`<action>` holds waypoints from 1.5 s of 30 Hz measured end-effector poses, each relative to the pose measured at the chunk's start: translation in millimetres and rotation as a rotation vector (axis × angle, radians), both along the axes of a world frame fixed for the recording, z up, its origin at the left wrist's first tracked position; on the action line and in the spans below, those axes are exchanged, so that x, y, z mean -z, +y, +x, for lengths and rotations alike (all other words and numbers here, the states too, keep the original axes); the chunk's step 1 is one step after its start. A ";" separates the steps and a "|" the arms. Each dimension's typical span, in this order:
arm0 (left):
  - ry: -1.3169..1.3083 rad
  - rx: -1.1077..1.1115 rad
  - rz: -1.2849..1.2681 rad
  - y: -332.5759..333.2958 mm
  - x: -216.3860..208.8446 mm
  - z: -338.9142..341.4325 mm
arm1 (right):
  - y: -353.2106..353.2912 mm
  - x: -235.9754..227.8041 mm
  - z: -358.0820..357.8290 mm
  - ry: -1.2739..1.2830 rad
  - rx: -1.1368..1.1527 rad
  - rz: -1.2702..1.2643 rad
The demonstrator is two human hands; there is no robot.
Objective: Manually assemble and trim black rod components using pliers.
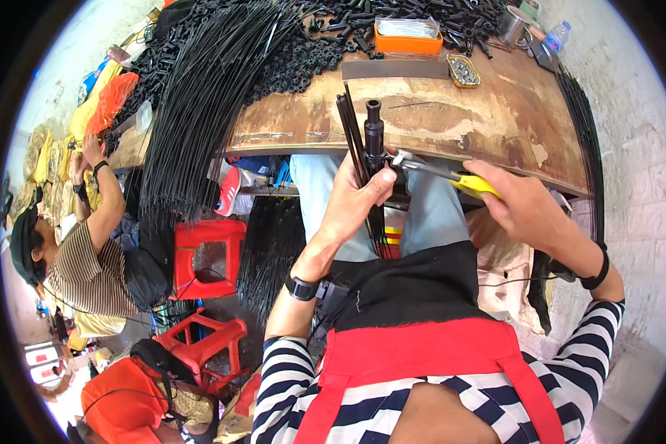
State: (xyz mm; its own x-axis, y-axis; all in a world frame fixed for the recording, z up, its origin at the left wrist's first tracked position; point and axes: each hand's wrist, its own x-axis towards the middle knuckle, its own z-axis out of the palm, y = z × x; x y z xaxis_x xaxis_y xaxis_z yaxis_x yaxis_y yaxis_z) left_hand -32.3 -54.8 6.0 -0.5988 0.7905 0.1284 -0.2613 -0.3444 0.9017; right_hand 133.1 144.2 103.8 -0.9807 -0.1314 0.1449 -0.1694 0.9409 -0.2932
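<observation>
In front of my lap, my left hand (357,201) is closed around a black stepped tube (374,132) that stands upright with a ringed top end. Several thin black rods (351,133) are gripped beside it, their lower ends hanging below the hand. My right hand (522,201) is wrapped round the yellow handles of a pair of pliers (428,168). The metal jaws point left and reach the tube near my left thumb. Something small and pale shows at the jaw tips, too small to name.
A wooden table (488,118) holds a long bundle of black rods (200,111), heaped black tubes (288,66), an orange box (408,44), a small tray of metal bits (463,71) and a flat bar (394,69). Red stools (233,255) and another person (92,255) are at left.
</observation>
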 end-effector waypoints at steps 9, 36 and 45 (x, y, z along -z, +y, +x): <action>0.001 0.082 -0.105 -5.4 -17.4 -2.5 | -19.8 13.8 9.5 -0.460 0.359 -0.517; 0.189 0.290 -0.155 -17.8 -28.8 -15.4 | -21.2 20.8 27.3 -0.819 0.180 -1.406; 0.127 0.304 -0.118 -21.9 -35.0 -7.1 | -18.4 16.9 25.8 -0.967 0.122 -1.305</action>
State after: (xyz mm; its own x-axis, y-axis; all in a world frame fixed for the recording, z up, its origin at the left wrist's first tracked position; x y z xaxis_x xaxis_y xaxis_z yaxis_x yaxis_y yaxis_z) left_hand -39.4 -76.8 41.1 -0.3184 0.9443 0.0835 -0.2195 -0.1591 0.9625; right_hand 158.9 125.9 86.9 -0.7617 -0.3390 -0.5522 0.5939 -0.0246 -0.8042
